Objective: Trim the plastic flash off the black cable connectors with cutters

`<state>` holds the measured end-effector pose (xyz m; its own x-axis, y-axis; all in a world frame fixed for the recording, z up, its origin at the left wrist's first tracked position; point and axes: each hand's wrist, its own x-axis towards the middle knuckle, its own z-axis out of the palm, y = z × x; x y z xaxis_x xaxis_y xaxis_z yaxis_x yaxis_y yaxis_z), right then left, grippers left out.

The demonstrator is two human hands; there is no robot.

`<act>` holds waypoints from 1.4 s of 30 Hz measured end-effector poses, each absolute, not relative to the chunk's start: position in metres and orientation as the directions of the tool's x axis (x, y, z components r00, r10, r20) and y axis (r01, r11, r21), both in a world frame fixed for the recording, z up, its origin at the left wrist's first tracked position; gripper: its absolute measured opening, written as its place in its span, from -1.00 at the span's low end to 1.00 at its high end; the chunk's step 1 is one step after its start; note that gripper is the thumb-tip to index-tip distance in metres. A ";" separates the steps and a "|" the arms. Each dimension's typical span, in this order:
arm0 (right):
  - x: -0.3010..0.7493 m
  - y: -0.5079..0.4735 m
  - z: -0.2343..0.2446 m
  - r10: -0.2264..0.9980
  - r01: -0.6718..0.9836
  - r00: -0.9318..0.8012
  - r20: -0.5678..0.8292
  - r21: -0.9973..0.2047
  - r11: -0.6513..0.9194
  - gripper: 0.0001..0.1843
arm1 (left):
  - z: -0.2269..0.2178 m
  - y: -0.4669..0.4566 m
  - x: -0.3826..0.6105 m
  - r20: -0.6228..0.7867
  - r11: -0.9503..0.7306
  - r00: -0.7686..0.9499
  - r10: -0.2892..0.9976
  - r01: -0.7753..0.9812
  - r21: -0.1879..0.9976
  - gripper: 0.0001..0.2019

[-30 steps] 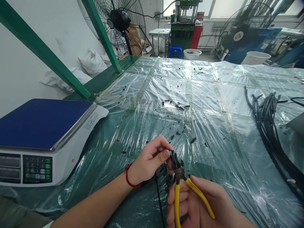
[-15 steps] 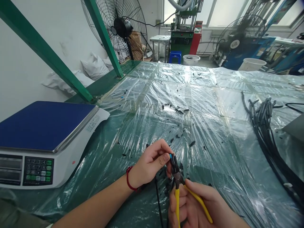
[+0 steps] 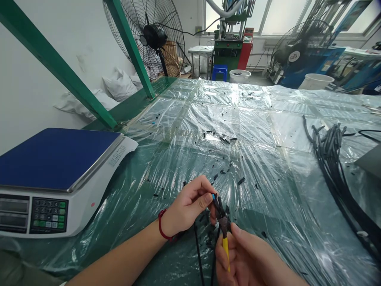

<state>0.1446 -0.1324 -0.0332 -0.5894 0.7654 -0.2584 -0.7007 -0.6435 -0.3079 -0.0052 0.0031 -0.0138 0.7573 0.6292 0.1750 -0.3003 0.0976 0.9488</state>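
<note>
My left hand (image 3: 192, 204), with a red cord bracelet (image 3: 162, 226) at the wrist, pinches a black cable whose small blue end (image 3: 213, 196) shows at the fingertips. The black cable (image 3: 199, 252) hangs down below the hand toward the bottom edge. My right hand (image 3: 248, 256) is wrapped round yellow-handled cutting pliers (image 3: 222, 222). The pliers' dark jaws lie right beside the blue end; whether they touch it I cannot tell. Small black offcuts (image 3: 205, 236) lie beneath the hands on the plastic sheet.
A scale (image 3: 59, 159) stands at the left. A bundle of black cables (image 3: 333, 159) lies at the right. Black scraps (image 3: 224, 140) are scattered over the plastic-covered table (image 3: 178, 155). A green post (image 3: 131, 47) rises at the far left, before a large fan (image 3: 153, 35).
My right hand has squeezed the pliers, so their yellow handles have come together and one is now mostly hidden in the palm. My left hand has barely moved.
</note>
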 end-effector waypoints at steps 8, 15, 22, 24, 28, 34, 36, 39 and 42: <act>0.144 -0.142 -0.052 0.801 -0.651 -0.484 -0.354 -0.465 -0.599 -0.16 | -0.013 0.004 -0.007 0.200 0.091 0.766 0.611 -0.319 0.943 -0.93; 0.142 -0.145 -0.057 0.825 -0.642 -0.420 -0.377 -0.519 -0.564 -0.14 | -0.008 0.005 -0.007 0.160 0.091 0.774 0.613 -0.271 0.958 -0.88; 0.146 -0.144 -0.048 0.807 -0.619 -0.435 -0.399 -0.519 -0.590 -0.22 | -0.009 0.004 -0.008 0.131 0.100 0.766 0.630 -0.247 0.964 -0.84; 0.148 -0.143 -0.045 0.795 -0.615 -0.453 -0.403 -0.504 -0.606 -0.25 | -0.009 0.004 -0.008 0.134 0.098 0.762 0.634 -0.251 0.963 -0.84; 0.148 -0.142 -0.042 0.768 -0.615 -0.497 -0.403 -0.461 -0.640 -0.29 | -0.008 0.005 -0.008 0.121 0.078 0.760 0.638 -0.220 0.972 -0.82; 0.137 -0.138 -0.050 0.783 -0.666 -0.505 -0.364 -0.412 -0.622 -0.27 | -0.009 0.006 -0.007 0.095 0.095 0.748 0.657 -0.207 0.974 -0.80; 0.135 -0.138 -0.051 0.785 -0.679 -0.508 -0.355 -0.397 -0.618 -0.27 | -0.010 0.007 -0.006 0.083 0.102 0.736 0.672 -0.203 0.974 -0.79; 0.140 -0.137 -0.047 0.775 -0.680 -0.525 -0.352 -0.374 -0.631 -0.27 | -0.011 0.007 -0.005 0.092 0.085 0.734 0.673 -0.201 0.976 -0.77; 0.150 -0.136 -0.035 0.753 -0.668 -0.544 -0.371 -0.351 -0.656 -0.31 | -0.014 0.007 -0.004 0.110 0.084 0.743 0.660 -0.218 0.972 -0.76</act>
